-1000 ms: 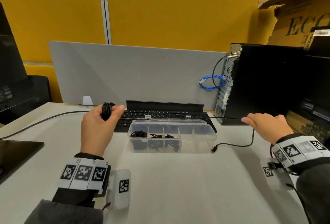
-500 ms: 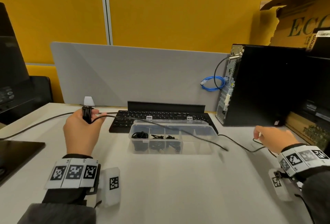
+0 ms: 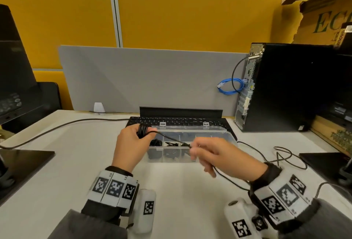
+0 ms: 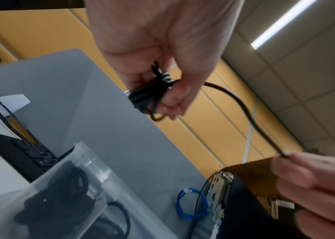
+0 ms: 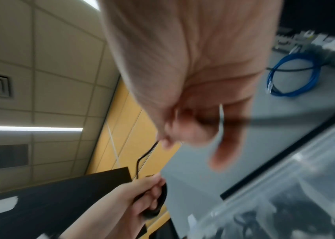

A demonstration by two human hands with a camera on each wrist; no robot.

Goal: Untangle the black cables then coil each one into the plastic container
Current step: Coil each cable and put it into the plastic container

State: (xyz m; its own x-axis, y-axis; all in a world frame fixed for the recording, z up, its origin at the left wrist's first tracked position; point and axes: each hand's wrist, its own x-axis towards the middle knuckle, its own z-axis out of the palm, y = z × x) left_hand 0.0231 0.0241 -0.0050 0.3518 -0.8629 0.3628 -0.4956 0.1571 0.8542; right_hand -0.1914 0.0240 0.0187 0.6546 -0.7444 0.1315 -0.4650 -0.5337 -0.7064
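My left hand (image 3: 131,143) holds a black cable coil (image 3: 143,130) wound round its fingers, just left of the clear plastic container (image 3: 226,134). In the left wrist view the coil (image 4: 150,95) wraps the fingers (image 4: 175,100). A free strand (image 3: 171,138) runs from the coil to my right hand (image 3: 213,156), which pinches it in front of the container. The strand (image 4: 242,110) reaches the right fingers (image 4: 297,171). Behind the right hand the cable's tail (image 3: 228,179) trails to loose loops (image 3: 285,156) on the desk. Black coiled cables (image 3: 165,145) lie in the container's left compartments.
A black keyboard (image 3: 181,121) lies behind the container, with a grey divider (image 3: 148,78) beyond. A black computer tower (image 3: 282,86) with a blue cable (image 3: 230,86) stands at the right. Another black cable (image 3: 57,128) crosses the desk at the left. Dark monitor bases sit at both edges.
My right hand has come in from the far right to just in front of the container, pinching the strand close to the coil. The left hand moved right, toward the container.
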